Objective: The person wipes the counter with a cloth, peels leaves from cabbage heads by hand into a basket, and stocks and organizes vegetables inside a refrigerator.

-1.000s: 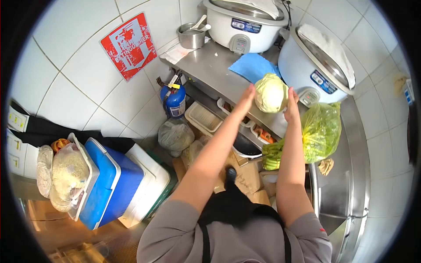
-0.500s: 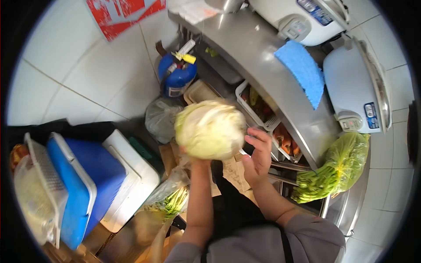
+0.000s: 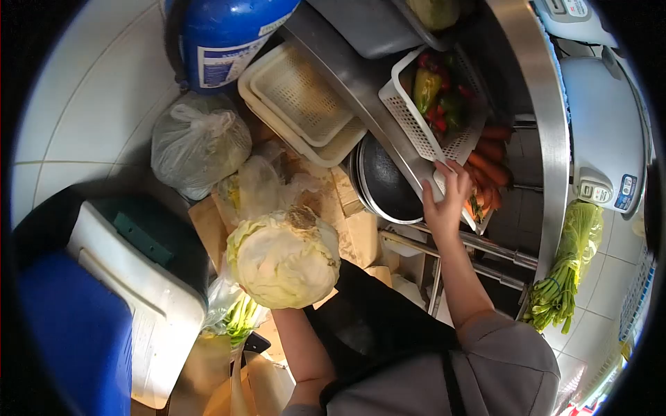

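A large pale green cabbage (image 3: 283,260), its brown cut stem turned upward, rests on my left hand. That hand is hidden beneath it; only my left forearm (image 3: 300,343) shows. Over at the shelf under the counter, my right hand (image 3: 447,197) has its thumb and fingers apart, at the near rim of the white basket of carrots (image 3: 489,170). Whether the fingertips press on the rim is hard to tell. Just beyond them is a white perforated basket (image 3: 409,128) holding red and green peppers (image 3: 438,90).
Dark round pans (image 3: 392,180) lie left of my right hand. Stacked cream baskets (image 3: 305,97), a tied plastic bag (image 3: 201,145) and a blue cylinder (image 3: 222,41) stand along the wall. A steel counter edge (image 3: 548,139) runs on the right; a white-lidded box (image 3: 139,305) is at left.
My view has moved lower and closer to the shelf. My right hand has left the cabbage's side and reached to the carrot basket. The cabbage stays on my left hand, its stem now facing up.
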`<state>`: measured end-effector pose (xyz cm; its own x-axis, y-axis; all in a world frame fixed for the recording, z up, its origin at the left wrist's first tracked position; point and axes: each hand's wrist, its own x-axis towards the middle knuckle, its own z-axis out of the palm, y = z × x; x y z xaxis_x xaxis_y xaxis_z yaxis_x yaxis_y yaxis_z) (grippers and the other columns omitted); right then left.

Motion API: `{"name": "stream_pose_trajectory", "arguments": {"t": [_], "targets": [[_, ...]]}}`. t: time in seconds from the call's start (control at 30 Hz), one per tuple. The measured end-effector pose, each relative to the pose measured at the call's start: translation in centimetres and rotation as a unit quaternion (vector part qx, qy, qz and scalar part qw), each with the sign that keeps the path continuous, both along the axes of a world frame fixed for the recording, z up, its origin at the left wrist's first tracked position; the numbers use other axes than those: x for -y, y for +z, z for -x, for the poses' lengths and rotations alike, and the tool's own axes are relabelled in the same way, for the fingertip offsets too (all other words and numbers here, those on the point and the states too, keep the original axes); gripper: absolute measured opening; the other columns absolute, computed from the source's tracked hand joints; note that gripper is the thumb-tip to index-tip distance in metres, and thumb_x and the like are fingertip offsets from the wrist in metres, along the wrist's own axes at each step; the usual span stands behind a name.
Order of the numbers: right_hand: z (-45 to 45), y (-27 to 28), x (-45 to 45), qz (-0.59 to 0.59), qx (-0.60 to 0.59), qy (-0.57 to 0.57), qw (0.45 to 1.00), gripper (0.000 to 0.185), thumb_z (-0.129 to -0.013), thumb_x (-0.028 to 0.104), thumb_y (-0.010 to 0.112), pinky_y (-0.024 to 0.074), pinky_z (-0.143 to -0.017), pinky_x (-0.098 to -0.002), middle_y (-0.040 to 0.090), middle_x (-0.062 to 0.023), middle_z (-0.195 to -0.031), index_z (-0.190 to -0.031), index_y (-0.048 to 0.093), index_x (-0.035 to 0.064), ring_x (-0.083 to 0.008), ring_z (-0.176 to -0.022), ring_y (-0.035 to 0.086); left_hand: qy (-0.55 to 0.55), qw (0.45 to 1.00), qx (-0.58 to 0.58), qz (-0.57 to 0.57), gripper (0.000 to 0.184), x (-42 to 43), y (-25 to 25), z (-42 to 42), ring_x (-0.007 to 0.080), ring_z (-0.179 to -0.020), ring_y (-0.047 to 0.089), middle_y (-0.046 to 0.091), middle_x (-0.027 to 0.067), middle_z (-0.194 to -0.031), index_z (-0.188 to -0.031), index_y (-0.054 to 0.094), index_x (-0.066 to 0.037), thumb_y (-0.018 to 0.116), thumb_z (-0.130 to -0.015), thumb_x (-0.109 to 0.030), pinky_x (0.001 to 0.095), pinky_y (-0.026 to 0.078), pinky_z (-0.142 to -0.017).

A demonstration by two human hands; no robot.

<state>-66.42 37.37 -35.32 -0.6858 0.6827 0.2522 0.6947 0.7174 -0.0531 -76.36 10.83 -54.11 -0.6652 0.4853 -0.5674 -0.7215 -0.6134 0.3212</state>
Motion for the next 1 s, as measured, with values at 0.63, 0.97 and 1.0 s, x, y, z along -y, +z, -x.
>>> {"name": "stream_pose_trajectory", "arguments": {"t": [0.63,0.97,1.0], "targets": [[-9.7,-0.5,-4.1,-0.089,0.229,-0.228,0.942,0.044,-0.081,0.021,0.055,0.0296,-0.093,-0.0525,0.049,-0.0199,-0.11,-0.119,0.044,0.003,-0.04,-0.108,0.041,-0.036,0.998,0.042,-0.016,0.058,-1.5,-4.8,-4.2,0.0294,-0.123,0.036,0.036,0.0113,-0.136,-0.135,0.03,-0.008,0.046,-0.088,-0.039,0.0419,0.034,-0.1],[-2.8,1.0,0.2,0.004,0.041,-0.004,0.999,0.041,-0.074,0.017,0.064,0.031,-0.091,-0.045,0.047,-0.016,-0.112,-0.113,0.054,0.0083,-0.034,-0.11,0.04,-0.032,0.999,0.038,-0.009,0.058,2.0,-2.5,-4.8,0.0301,-0.123,0.036,0.036,0.0114,-0.137,-0.135,0.03,-0.008,0.046,-0.088,-0.038,0.0422,0.035,-0.099],[-2.1,1.2,1.4,0.03,0.02,0.02,0.999,0.04,-0.073,0.014,0.064,0.0315,-0.091,-0.0443,0.047,-0.016,-0.112,-0.112,0.054,0.0078,-0.0337,-0.109,0.041,-0.032,0.999,0.038,-0.006,0.058,2.4,-1.9,-4.8,0.0302,-0.123,0.036,0.036,0.0114,-0.137,-0.135,0.03,-0.008,0.046,-0.088,-0.037,0.0422,0.036,-0.099]]}}
